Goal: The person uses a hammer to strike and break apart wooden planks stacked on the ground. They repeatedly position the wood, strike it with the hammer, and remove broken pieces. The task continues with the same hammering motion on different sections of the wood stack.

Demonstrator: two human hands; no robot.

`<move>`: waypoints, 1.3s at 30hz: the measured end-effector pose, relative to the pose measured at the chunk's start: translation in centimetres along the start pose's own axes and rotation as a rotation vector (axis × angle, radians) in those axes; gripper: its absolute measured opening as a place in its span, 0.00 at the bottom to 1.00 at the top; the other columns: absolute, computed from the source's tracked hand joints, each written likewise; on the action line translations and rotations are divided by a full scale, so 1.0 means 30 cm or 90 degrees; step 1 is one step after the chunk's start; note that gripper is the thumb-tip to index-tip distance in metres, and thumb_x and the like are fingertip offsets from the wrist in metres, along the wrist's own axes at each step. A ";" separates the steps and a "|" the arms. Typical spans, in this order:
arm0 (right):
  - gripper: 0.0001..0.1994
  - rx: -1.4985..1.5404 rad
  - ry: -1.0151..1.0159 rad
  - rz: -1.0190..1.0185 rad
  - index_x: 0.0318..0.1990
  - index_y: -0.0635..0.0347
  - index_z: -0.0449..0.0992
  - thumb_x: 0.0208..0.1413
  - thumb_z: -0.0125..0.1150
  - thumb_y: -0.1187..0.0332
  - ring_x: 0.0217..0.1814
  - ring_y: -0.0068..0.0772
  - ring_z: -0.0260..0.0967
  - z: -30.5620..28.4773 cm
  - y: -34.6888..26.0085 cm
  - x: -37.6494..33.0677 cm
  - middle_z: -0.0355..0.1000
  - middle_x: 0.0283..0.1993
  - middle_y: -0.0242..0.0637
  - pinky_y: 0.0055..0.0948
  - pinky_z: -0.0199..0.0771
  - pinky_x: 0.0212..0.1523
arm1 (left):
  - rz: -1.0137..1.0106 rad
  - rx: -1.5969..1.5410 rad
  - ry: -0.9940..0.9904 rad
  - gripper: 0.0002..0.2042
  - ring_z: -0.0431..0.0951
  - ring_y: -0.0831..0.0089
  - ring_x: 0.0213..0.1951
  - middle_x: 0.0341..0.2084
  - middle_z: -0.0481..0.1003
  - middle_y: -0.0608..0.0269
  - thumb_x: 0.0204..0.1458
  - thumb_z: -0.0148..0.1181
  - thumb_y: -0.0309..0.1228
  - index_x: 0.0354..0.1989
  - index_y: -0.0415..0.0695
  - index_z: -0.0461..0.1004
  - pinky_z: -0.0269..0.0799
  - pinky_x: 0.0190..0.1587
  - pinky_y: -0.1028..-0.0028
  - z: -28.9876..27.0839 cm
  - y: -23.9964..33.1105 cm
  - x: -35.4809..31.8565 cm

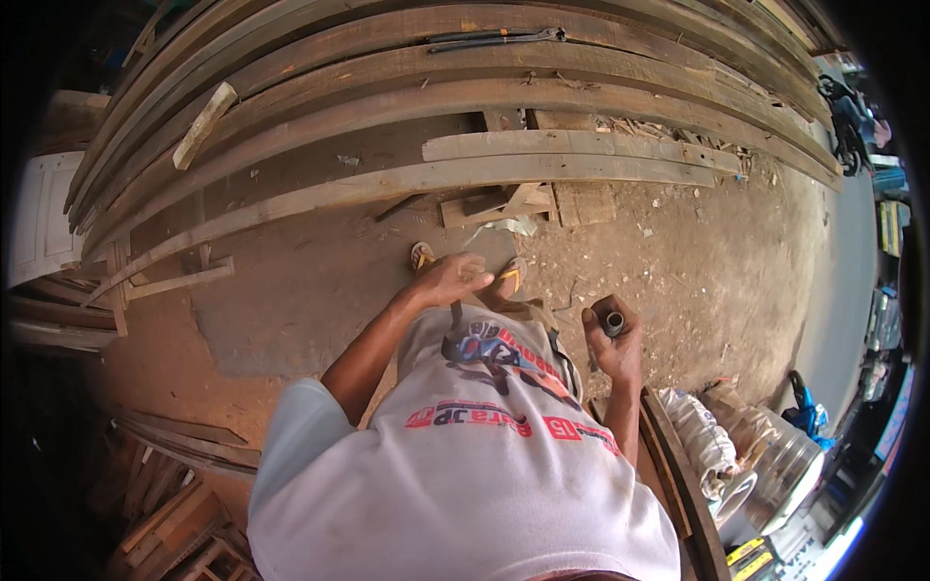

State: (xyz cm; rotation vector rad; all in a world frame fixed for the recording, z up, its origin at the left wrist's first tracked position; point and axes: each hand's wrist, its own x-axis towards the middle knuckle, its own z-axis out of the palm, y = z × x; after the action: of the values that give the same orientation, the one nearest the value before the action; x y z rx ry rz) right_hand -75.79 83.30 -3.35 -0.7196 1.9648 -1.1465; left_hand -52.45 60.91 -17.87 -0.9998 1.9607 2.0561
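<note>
My left hand (453, 279) is in front of my waist, fingers curled and pressed together. A narrow dark strip (456, 315) shows just below it; whether the hand grips this is unclear. Out to the right, my right hand (617, 341) is closed around a dark tube-like handle (612, 324), whose round end points up between thumb and fingers. The rest of that handle is hidden by the hand. Pincers (497, 39) with dark handles lie on the long wooden planks (387, 73) beyond my feet.
A short wood offcut (204, 126) lies across the planks at left, and nails stick up from some boards. Scrap wood (499, 205) sits on the dirt floor ahead. White sacks (699, 441) and a clear container (785, 470) stand at right. A motorbike (852, 126) is parked far right.
</note>
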 end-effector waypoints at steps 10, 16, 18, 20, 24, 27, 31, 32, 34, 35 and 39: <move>0.15 0.182 0.088 -0.298 0.31 0.63 0.74 0.59 0.70 0.62 0.25 0.22 0.67 0.298 -0.398 -0.006 0.72 0.25 0.34 0.24 0.64 0.26 | 0.200 0.022 0.154 0.20 0.81 0.65 0.52 0.50 0.80 0.53 0.61 0.68 0.35 0.58 0.39 0.75 0.77 0.54 0.67 -0.334 0.127 -0.334; 0.15 0.291 0.120 -0.320 0.31 0.62 0.74 0.59 0.70 0.60 0.24 0.22 0.66 0.400 -0.521 0.003 0.72 0.25 0.33 0.25 0.65 0.26 | 0.249 0.549 0.535 0.30 0.75 0.51 0.59 0.57 0.76 0.51 0.48 0.76 0.41 0.59 0.42 0.76 0.67 0.65 0.54 -0.675 0.194 -0.361; 0.14 0.251 0.123 -0.308 0.32 0.62 0.75 0.60 0.70 0.61 0.25 0.20 0.66 0.426 -0.522 0.007 0.73 0.26 0.31 0.24 0.64 0.26 | 0.124 0.632 0.488 0.34 0.73 0.51 0.61 0.59 0.75 0.50 0.45 0.78 0.44 0.60 0.43 0.75 0.64 0.67 0.53 -0.767 0.172 -0.354; 0.13 0.177 0.131 -0.288 0.33 0.61 0.76 0.59 0.71 0.61 0.27 0.18 0.66 0.454 -0.513 0.016 0.73 0.27 0.29 0.22 0.64 0.27 | -0.003 0.630 0.391 0.38 0.72 0.53 0.64 0.60 0.75 0.49 0.42 0.80 0.47 0.62 0.45 0.73 0.65 0.68 0.54 -0.826 0.155 -0.334; 0.10 0.079 0.099 -0.189 0.32 0.59 0.77 0.59 0.71 0.65 0.30 0.14 0.62 0.484 -0.469 0.016 0.70 0.28 0.21 0.22 0.63 0.30 | -0.027 0.651 0.332 0.35 0.76 0.54 0.60 0.55 0.78 0.48 0.45 0.79 0.39 0.63 0.44 0.71 0.65 0.64 0.54 -0.822 0.120 -0.326; 0.10 0.095 0.075 -0.153 0.32 0.58 0.77 0.59 0.71 0.65 0.31 0.14 0.62 0.479 -0.431 0.031 0.69 0.28 0.21 0.22 0.62 0.31 | 0.053 0.685 0.426 0.36 0.74 0.55 0.62 0.56 0.78 0.52 0.42 0.79 0.29 0.63 0.46 0.71 0.63 0.65 0.55 -0.765 0.036 -0.352; 0.11 0.088 0.097 -0.129 0.32 0.59 0.77 0.59 0.71 0.64 0.31 0.14 0.63 0.457 -0.407 0.041 0.70 0.28 0.22 0.22 0.63 0.31 | 0.118 0.711 0.557 0.42 0.69 0.56 0.67 0.61 0.73 0.62 0.38 0.80 0.23 0.67 0.52 0.68 0.59 0.66 0.50 -0.664 -0.055 -0.373; 0.11 0.084 0.107 -0.135 0.32 0.59 0.76 0.60 0.71 0.64 0.30 0.13 0.62 0.457 -0.408 0.047 0.69 0.27 0.23 0.22 0.62 0.29 | 0.107 0.704 0.568 0.43 0.68 0.56 0.67 0.62 0.72 0.62 0.38 0.80 0.23 0.67 0.53 0.68 0.59 0.67 0.50 -0.656 -0.062 -0.368; 0.12 0.086 0.113 -0.157 0.32 0.60 0.75 0.60 0.71 0.64 0.28 0.13 0.62 0.443 -0.394 0.053 0.69 0.27 0.23 0.21 0.62 0.28 | 0.081 0.689 0.597 0.44 0.67 0.55 0.67 0.63 0.71 0.63 0.37 0.80 0.22 0.68 0.55 0.67 0.58 0.67 0.50 -0.639 -0.060 -0.362; 0.12 0.091 0.107 -0.173 0.32 0.60 0.75 0.60 0.71 0.64 0.28 0.13 0.62 0.435 -0.384 0.057 0.68 0.27 0.23 0.21 0.62 0.29 | 0.063 0.688 0.614 0.44 0.67 0.55 0.67 0.64 0.70 0.63 0.37 0.80 0.22 0.68 0.56 0.67 0.58 0.67 0.50 -0.623 -0.062 -0.358; 0.12 0.156 0.078 -0.087 0.31 0.60 0.75 0.60 0.70 0.63 0.30 0.14 0.61 0.400 -0.363 0.061 0.68 0.27 0.23 0.22 0.62 0.30 | 0.007 0.690 0.633 0.45 0.66 0.54 0.68 0.65 0.69 0.64 0.37 0.79 0.22 0.69 0.58 0.67 0.58 0.66 0.49 -0.597 -0.073 -0.349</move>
State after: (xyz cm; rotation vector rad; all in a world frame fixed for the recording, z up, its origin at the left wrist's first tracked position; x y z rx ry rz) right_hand -65.97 71.35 1.82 -0.6750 1.8532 -1.5152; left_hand -36.65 48.20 -12.97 -1.7276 2.8254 0.1142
